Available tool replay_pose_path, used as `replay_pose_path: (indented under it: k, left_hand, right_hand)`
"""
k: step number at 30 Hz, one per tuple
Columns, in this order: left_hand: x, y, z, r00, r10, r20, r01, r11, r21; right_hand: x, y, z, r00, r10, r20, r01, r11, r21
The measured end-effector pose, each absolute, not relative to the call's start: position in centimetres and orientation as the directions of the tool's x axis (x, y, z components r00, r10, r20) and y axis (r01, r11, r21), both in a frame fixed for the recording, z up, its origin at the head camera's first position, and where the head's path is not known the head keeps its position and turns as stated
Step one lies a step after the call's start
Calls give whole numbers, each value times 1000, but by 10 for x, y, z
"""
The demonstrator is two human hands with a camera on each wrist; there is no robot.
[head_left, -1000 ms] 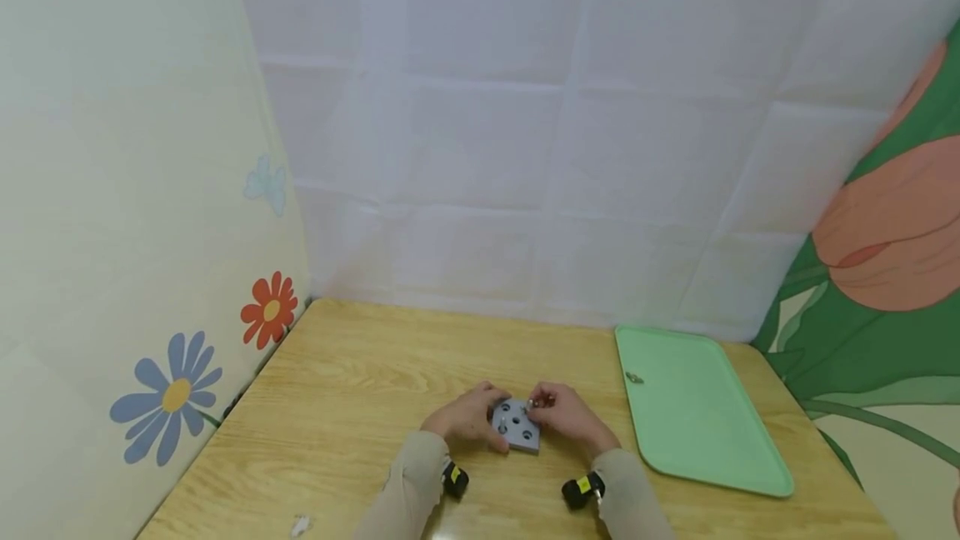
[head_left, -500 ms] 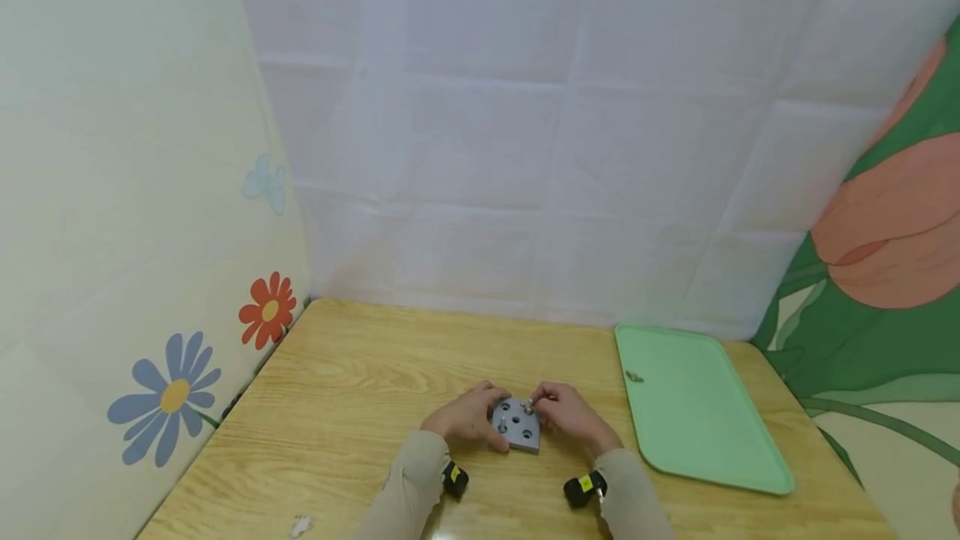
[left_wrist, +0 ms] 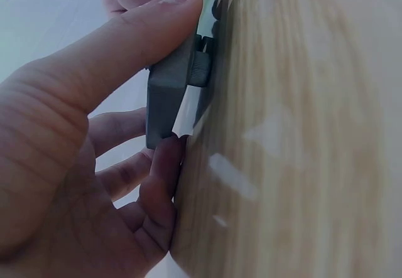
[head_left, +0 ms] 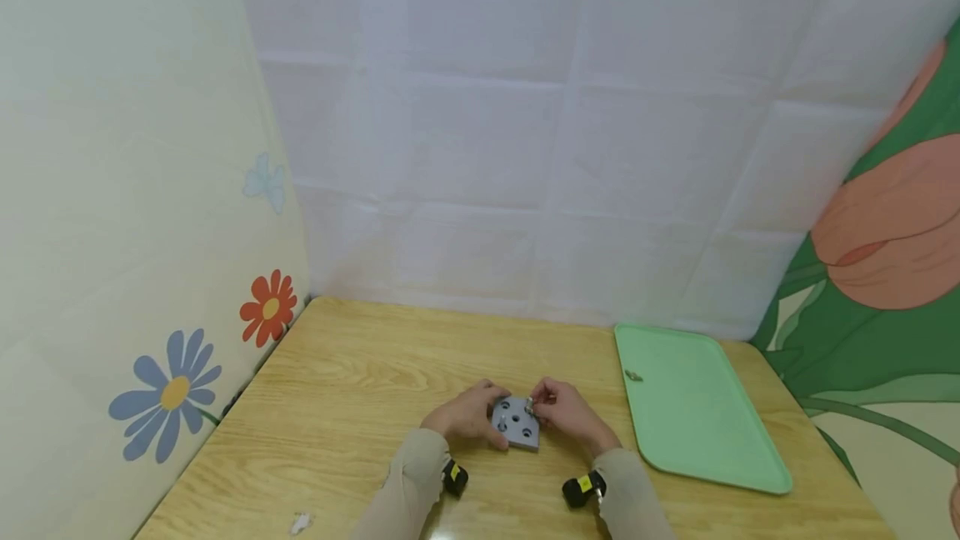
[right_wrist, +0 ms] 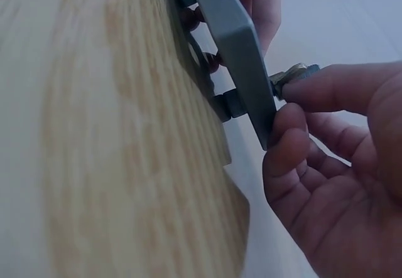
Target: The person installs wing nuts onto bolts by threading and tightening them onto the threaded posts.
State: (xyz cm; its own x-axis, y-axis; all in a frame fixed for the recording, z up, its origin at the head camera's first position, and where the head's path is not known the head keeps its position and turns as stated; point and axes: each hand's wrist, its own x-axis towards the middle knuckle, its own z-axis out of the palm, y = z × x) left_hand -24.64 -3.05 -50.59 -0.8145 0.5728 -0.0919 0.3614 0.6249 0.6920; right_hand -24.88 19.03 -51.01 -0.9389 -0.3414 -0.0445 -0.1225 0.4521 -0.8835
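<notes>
Now: grey, round-holed plate [head_left: 516, 427] | left hand [head_left: 467, 417] grips its edge | right hand [head_left: 566, 412] pinches metal fastener [right_wrist: 289, 76]

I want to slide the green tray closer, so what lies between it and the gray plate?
The head view shows the right hand at the gray plate, then bare wood-grain tabletop up to the green tray.

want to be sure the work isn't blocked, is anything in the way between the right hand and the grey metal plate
Nothing visible is. The right hand is at the grey metal plate, pinching a small metal fitting on its upper face; the green tray lies off to the right, clear of both.
</notes>
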Motion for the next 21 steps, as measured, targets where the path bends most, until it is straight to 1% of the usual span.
replay_pose_path:
  k: [8, 15, 21]
  left_hand:
    - [-247, -30, -504, -817, 567, -104, 350, 632, 692]
    - [-248, -30, -505, -813, 572, -106, 355, 632, 688]
    - [-248, -30, -506, -811, 575, -108, 358, 633, 686]
  right_hand:
    - [-238, 188, -488, -901, -434, -8, -209, 450, -868]
    - [-249, 192, -508, -914, -406, -14, -198, 475, -857]
    - [-252, 192, -511, -919, -395, -12, -201, 493, -847]
